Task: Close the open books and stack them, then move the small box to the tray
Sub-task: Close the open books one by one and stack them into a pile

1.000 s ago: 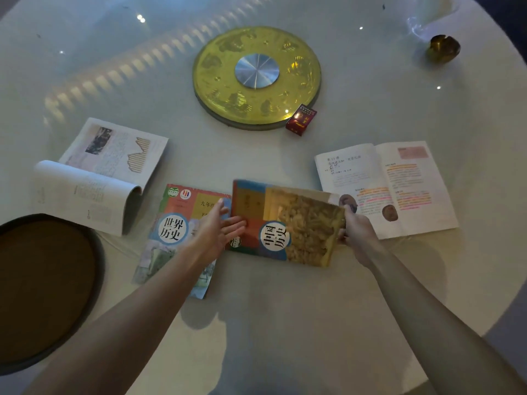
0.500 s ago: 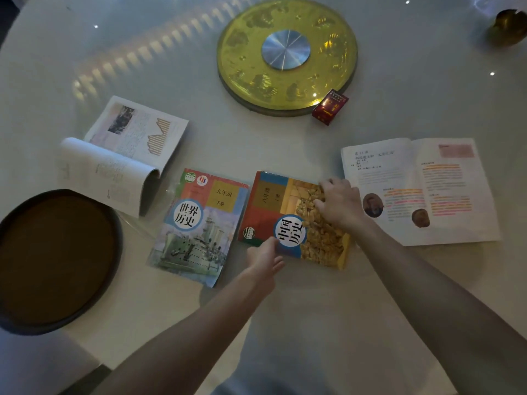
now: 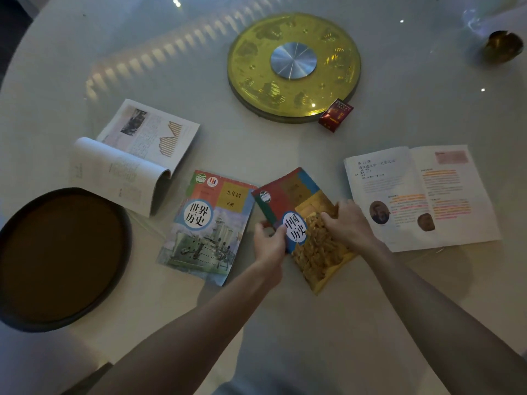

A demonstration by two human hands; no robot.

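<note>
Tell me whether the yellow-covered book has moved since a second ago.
Yes. The yellow-covered book has turned so its spine end now angles away from the blue book beside it, which lies as before.

hands: left [image 3: 269, 246] and right [image 3: 346, 223] grip closed book [image 3: 310, 223] | small box [image 3: 335, 115] beside gold disc [image 3: 293, 67]
</note>
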